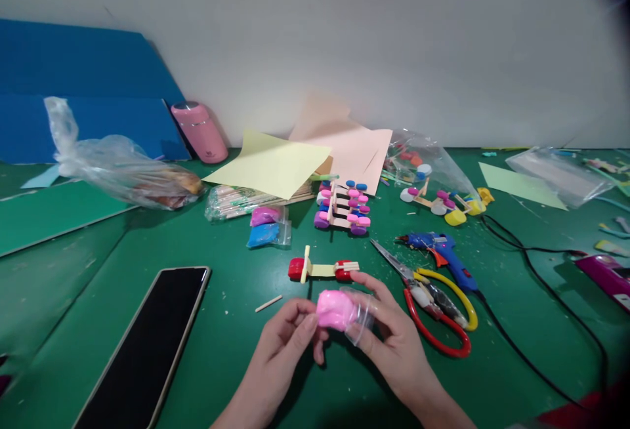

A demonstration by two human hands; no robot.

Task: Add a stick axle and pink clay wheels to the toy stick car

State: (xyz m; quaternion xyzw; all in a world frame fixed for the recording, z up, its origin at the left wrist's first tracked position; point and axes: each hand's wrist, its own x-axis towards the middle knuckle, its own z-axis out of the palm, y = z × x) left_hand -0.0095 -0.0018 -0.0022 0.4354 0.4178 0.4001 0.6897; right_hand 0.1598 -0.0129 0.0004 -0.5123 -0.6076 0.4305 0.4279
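Observation:
A lump of pink clay (335,309) pokes out of a small clear plastic bag (363,317) between my two hands. My left hand (290,340) pinches the clay's left side with thumb and fingers. On the right, my right hand (388,330) holds the bag around the clay's other end. Just beyond the hands lies a small stick vehicle (322,271) with red clay wheels and a pale upright stick. A loose short stick (268,304) rests left of it. Further back stand several similar stick vehicles (342,209) with purple, pink and blue wheels.
Left lies a black phone (147,344). Scissors (394,265), pliers (443,298) and a blue glue gun (438,252) with its cable are at right. Bagged clay (264,235), paper sheets (273,160), a pink bottle (201,134) and a tied plastic bag (123,166) sit behind.

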